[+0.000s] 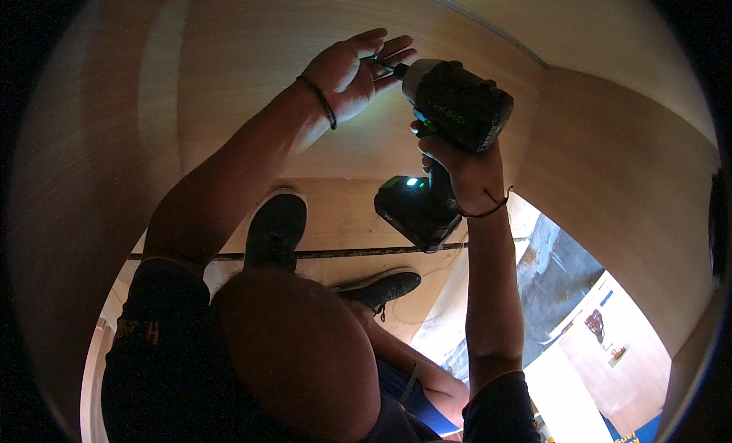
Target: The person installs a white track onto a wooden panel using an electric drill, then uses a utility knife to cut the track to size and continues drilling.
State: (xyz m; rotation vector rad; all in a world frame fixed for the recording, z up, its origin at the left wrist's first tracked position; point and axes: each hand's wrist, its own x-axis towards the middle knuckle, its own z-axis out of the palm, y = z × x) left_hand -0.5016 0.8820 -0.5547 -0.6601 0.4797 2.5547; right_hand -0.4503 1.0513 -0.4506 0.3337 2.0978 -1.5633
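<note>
Overhead, we worked inside a wooden cabinet [229, 77], its panels curving round us. Our left hand [352, 73] was spread open, fingertips [393, 50] touching the driver bit [383, 62], apparently to steady it against the panel. Our right hand [461, 168] was clamped round the grip of the black cordless drill [450, 123], nose aimed left, its light lit. Below, 2 black shoes [278, 226] braced on the board.
</note>
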